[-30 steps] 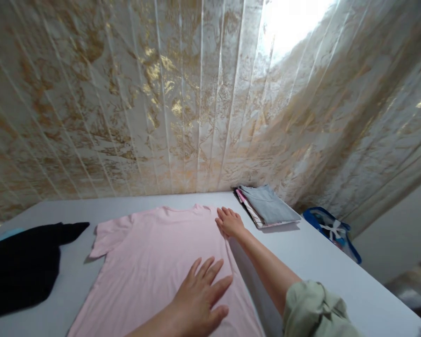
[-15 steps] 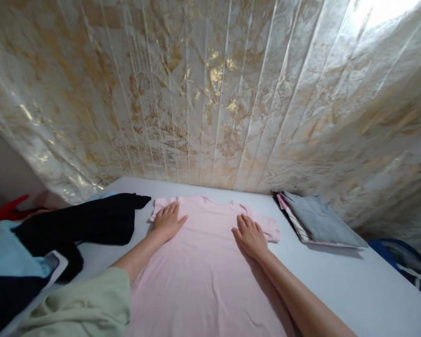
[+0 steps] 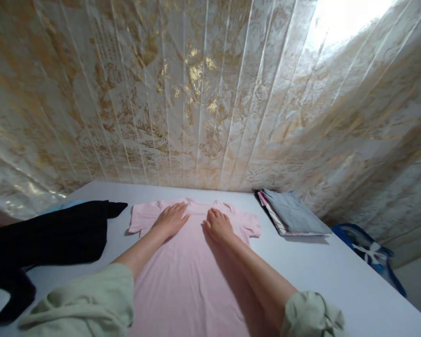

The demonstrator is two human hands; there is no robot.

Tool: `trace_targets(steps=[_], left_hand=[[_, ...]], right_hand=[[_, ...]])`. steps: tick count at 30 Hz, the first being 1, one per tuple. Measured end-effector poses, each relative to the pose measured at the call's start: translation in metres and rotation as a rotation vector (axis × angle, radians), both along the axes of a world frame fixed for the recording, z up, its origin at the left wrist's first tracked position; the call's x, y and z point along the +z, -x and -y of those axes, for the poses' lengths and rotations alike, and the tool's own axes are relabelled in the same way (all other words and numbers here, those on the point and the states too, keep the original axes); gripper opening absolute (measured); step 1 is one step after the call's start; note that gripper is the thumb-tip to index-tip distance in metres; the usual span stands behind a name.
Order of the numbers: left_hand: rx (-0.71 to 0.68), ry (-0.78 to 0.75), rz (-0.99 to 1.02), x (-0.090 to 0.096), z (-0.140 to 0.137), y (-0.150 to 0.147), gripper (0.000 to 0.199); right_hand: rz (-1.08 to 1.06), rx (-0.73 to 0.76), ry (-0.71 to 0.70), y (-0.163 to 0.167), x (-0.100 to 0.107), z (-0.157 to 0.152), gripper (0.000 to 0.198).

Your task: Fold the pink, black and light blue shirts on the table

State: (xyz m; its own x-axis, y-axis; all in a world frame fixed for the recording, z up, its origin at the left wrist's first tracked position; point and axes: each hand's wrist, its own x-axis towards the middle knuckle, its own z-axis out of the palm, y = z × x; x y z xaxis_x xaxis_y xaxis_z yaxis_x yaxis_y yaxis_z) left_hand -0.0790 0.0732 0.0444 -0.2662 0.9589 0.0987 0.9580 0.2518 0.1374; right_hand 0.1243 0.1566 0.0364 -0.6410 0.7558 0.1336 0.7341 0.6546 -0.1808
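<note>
A pink short-sleeved T-shirt [image 3: 192, 271] lies spread out on the white table, its neckline at the far end and its lower part running out of view toward me. My left hand [image 3: 170, 219] rests flat on the upper left of the shirt, fingers stretched toward the collar. On the upper middle, right of it, my right hand [image 3: 218, 225] also lies flat, palm down, fingers extended. Neither hand grips the fabric. Both short sleeves of the shirt stick out sideways past my hands.
Black clothing [image 3: 63, 234] lies in a loose heap at the left. A stack of folded clothes [image 3: 294, 213], grey on top, sits at the back right of the white table [image 3: 323, 276]. Beyond the right edge is a blue-trimmed bag [image 3: 368, 252]. A shiny patterned curtain [image 3: 196, 117] hangs behind.
My hands have moved closer together on the shirt, and its left sleeve now shows spread out. The camera view has turned slightly to the right.
</note>
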Motion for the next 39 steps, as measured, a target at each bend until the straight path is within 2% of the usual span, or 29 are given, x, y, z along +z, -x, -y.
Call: trace_targets(steps=[3, 9, 16, 19, 23, 25, 27, 29, 32, 35, 39], left_hand=[[0.050, 0.027, 0.030, -0.007, -0.011, 0.003, 0.060], [0.128, 0.019, 0.038, -0.011, -0.012, 0.017, 0.062], [0.134, 0.018, 0.032, -0.008, -0.012, 0.012, 0.062], [0.162, 0.035, 0.026, -0.008, -0.002, 0.005, 0.062], [0.101, 0.037, -0.001, -0.011, 0.031, -0.006, 0.061], [0.105, 0.025, 0.000, -0.010, 0.049, -0.013, 0.061], [0.143, 0.005, -0.009, -0.007, 0.062, -0.023, 0.063], [0.142, -0.033, -0.018, -0.005, 0.071, -0.038, 0.064], [-0.008, -0.065, 0.017, -0.007, 0.084, -0.064, 0.063], [-0.175, -0.064, 0.068, -0.015, 0.103, -0.077, 0.062], [-0.204, -0.061, 0.079, -0.021, 0.136, -0.062, 0.064]], right_hand=[[-0.023, -0.031, -0.012, 0.001, -0.005, -0.014, 0.057], [0.015, -0.150, -0.023, -0.023, -0.006, -0.052, 0.054], [0.042, -0.160, -0.032, -0.023, -0.009, -0.053, 0.055], [0.066, -0.165, -0.034, -0.025, -0.007, -0.051, 0.055], [0.062, -0.158, -0.045, -0.027, 0.001, -0.050, 0.053], [0.049, -0.168, -0.075, -0.024, 0.007, -0.042, 0.054], [0.038, -0.137, -0.104, -0.017, 0.012, -0.021, 0.057], [0.032, -0.017, -0.090, -0.011, 0.014, 0.013, 0.059], [0.006, 0.201, 0.001, -0.014, 0.007, 0.072, 0.059], [-0.004, 0.286, 0.039, -0.041, -0.002, 0.110, 0.062], [0.070, 0.227, 0.048, -0.102, -0.005, 0.114, 0.065]])
